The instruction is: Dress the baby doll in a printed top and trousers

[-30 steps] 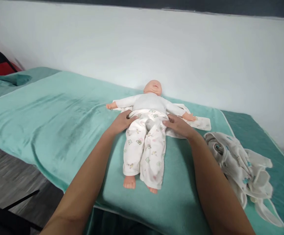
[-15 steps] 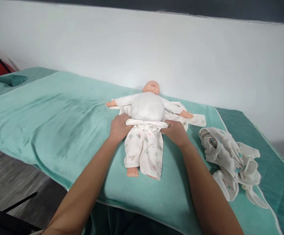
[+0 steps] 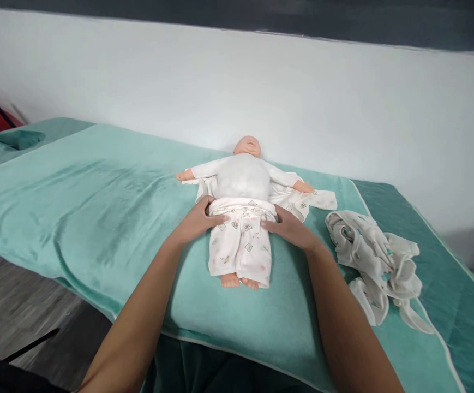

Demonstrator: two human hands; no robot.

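The baby doll (image 3: 244, 177) lies face up on the green cover (image 3: 109, 218), wearing patterned trousers (image 3: 240, 248). The left hand (image 3: 198, 219) and right hand (image 3: 292, 227) contact opposite sides of the waist, thumbs on the front; whether they clamp the fabric cannot be determined.

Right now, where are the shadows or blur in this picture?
In the head view: soft shadow on the green sheet near the right hand; white wall dimmer at its lower right; printed trousers fairly clear, though small motifs lack detail; floor at left looks smeared.
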